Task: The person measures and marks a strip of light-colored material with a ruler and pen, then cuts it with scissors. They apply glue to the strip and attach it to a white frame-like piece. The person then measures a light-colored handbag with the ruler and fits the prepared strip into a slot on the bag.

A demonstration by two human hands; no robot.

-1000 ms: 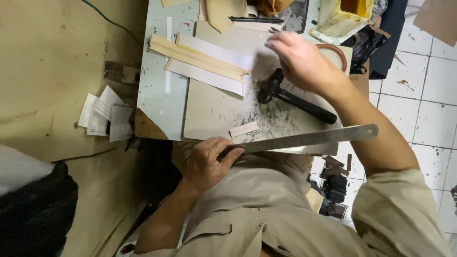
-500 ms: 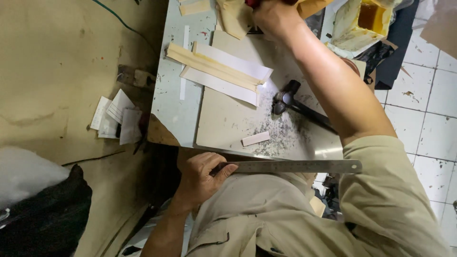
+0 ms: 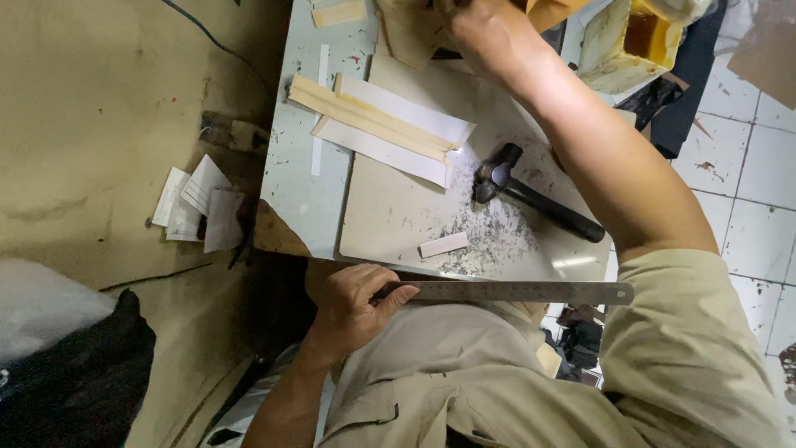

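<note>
My left hand [image 3: 352, 307] grips one end of a long steel ruler [image 3: 514, 292], held level over my lap at the near edge of the small work table [image 3: 298, 191]. My right hand [image 3: 481, 33] reaches to the far edge of the table, onto tan pieces [image 3: 406, 33] at the top of the frame; its fingers are cut off by the frame, so what it grips is hidden. A black hammer [image 3: 531, 199] lies on the beige cutting board [image 3: 390, 216] under my right forearm. White and tan strips [image 3: 381, 124] lie stacked on the board.
A small white strip [image 3: 444, 245] lies near the board's front edge. A yellow glue container [image 3: 630, 41] stands at the far right. Paper scraps [image 3: 195, 203] lie on the brown floor covering at left, and a dark bag [image 3: 75, 373] sits lower left. White floor tiles [image 3: 746, 191] are at right.
My right hand has moved from above the hammer to the far edge of the table. The ruler, still in my left hand, has levelled and dropped nearer my lap.
</note>
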